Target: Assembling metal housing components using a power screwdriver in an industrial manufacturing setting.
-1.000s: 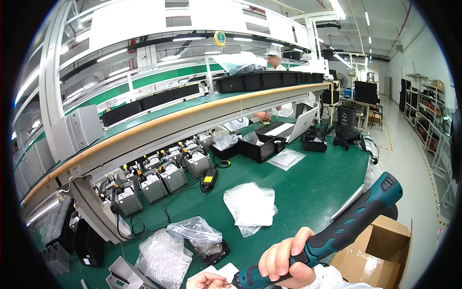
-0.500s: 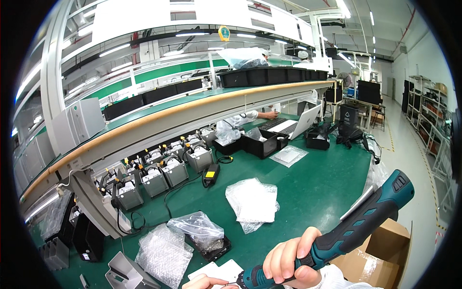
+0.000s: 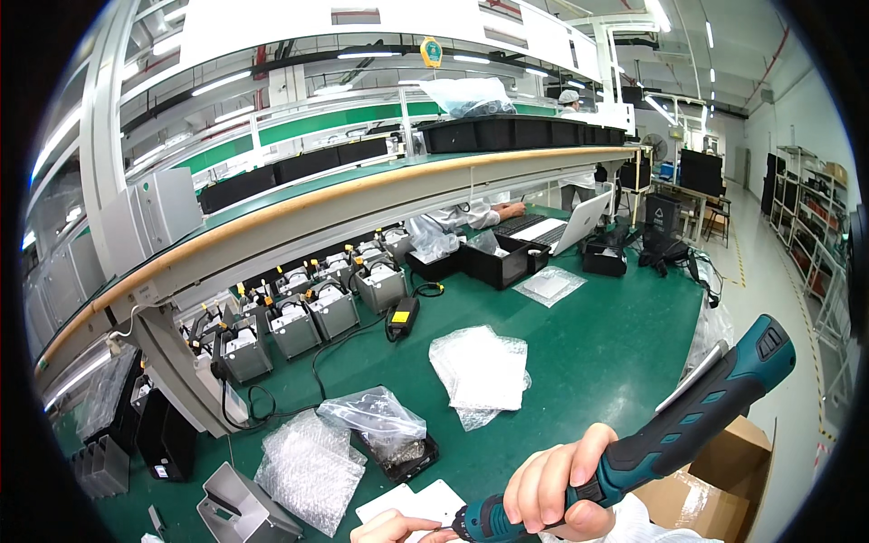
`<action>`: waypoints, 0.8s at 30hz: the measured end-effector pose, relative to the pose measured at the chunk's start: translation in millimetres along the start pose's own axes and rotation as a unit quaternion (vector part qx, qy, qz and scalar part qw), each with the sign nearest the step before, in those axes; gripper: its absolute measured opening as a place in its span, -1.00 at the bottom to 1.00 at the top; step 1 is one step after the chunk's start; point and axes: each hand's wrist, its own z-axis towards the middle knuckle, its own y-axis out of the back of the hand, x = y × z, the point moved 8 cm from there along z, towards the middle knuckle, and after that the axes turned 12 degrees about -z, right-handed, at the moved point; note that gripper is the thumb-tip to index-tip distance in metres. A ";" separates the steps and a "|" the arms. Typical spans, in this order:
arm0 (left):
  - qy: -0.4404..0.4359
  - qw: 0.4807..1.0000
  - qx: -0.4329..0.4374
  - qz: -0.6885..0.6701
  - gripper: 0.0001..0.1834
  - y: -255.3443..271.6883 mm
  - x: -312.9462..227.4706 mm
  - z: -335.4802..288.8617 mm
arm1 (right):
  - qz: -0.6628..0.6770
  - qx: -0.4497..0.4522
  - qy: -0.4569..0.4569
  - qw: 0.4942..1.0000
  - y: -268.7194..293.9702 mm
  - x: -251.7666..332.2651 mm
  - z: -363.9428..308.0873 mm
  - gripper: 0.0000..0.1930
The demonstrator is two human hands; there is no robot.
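My right hand (image 3: 563, 486) is wrapped around the handle of a teal and black cordless screwdriver (image 3: 688, 412), which slants from the upper right down to the lower middle. At the screwdriver's nose, my left hand (image 3: 398, 528) is closed, thumb and finger pinched by the bit end. Whatever is between those fingertips is too small to make out. Flat white plates (image 3: 438, 500) lie on the green table just beyond the left hand. Close by is a black tray (image 3: 418, 463) of small parts, partly covered by a clear plastic bag (image 3: 378, 418).
Bubble wrap (image 3: 310, 471) and a grey metal housing (image 3: 237, 507) lie at left. White sheets on bubble wrap (image 3: 484, 369) sit mid-table. Several grey boxes with cables (image 3: 294, 331) line the shelf. A laptop (image 3: 579, 222) and another person's hand (image 3: 512, 210) are farther back; a cardboard box (image 3: 701, 498) stands right.
The view has shifted slightly, so the scene sits a little farther right. Both hands keep their hold at the screwdriver, with hardly any movement relative to it.
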 end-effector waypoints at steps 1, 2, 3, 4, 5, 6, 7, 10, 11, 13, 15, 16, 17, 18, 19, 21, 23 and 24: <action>0.000 1.000 0.002 0.000 -0.86 -0.5 -0.3 0.4 | -0.002 -0.004 0.000 1.000 0.2 1.2 -0.3 -0.65; -0.002 1.000 0.004 0.004 -0.86 -1.2 -0.6 0.2 | -0.001 -0.004 -0.001 1.000 0.3 1.3 -0.6 -0.65; -0.004 1.000 0.007 0.009 -0.85 -1.9 -0.8 -0.2 | 0.000 -0.005 -0.002 1.000 0.4 1.4 -0.7 -0.65; -0.003 1.000 0.006 0.010 -0.85 -2.2 -0.1 -0.6 | 0.002 -0.005 -0.002 1.000 0.6 1.3 -0.9 -0.64; -0.006 1.000 0.006 0.008 -0.85 -1.8 1.0 0.0 | 0.001 -0.005 -0.003 1.000 0.3 0.3 -0.3 -0.64; -0.008 1.000 0.005 0.005 -0.85 -1.1 1.7 0.4 | 0.001 -0.002 -0.004 1.000 -0.6 -0.7 0.4 -0.65; -0.007 1.000 0.005 0.005 -0.85 -0.1 2.1 0.9 | 0.001 0.001 -0.005 1.000 -1.5 -1.9 1.1 -0.65; -0.002 1.000 0.012 0.006 -0.84 -3.0 1.1 0.1 | -0.001 0.003 -0.007 1.000 -1.4 -0.1 0.5 -0.65; 0.005 1.000 0.011 0.006 -0.84 -3.3 2.3 -0.3 | -0.002 0.002 -0.007 1.000 -1.3 0.5 0.2 -0.65; 0.013 1.000 0.010 0.007 -0.84 -4.1 3.0 -0.2 | -0.002 -0.001 -0.010 1.000 -0.6 0.9 0.3 -0.64; 0.010 1.000 0.004 0.012 -0.84 -1.8 1.9 0.2 | -0.001 0.000 -0.014 1.000 -1.1 -1.7 0.9 -0.64; 0.011 1.000 0.002 0.013 -0.84 -1.2 2.4 0.4 | -0.002 0.001 -0.018 1.000 -1.1 -2.9 1.3 -0.64; 0.001 1.000 0.003 0.013 -0.84 -1.5 1.0 0.4 | -0.002 0.000 -0.018 1.000 -1.2 -2.7 1.2 -0.64; -0.009 1.000 0.004 0.013 -0.85 -2.1 -0.3 0.4 | -0.009 0.003 -0.020 1.000 -1.5 -2.5 1.2 -0.63; -0.008 1.000 0.004 0.014 -0.85 -2.9 0.2 0.4 | -0.016 0.005 -0.022 1.000 -2.0 -2.4 1.3 -0.62; -0.032 0.999 -0.003 0.009 -0.86 -3.8 -1.9 0.9 | -0.012 0.001 -0.025 1.000 -3.1 -2.2 1.8 -0.65; -0.034 0.999 -0.001 0.016 -0.86 -3.7 -0.9 0.4 | -0.005 -0.002 -0.029 1.000 0.7 -5.8 1.1 -0.68; -0.037 0.999 0.002 0.023 -0.86 -3.6 -0.7 -0.1 | -0.010 0.026 -0.013 1.000 3.8 -8.2 0.0 -0.69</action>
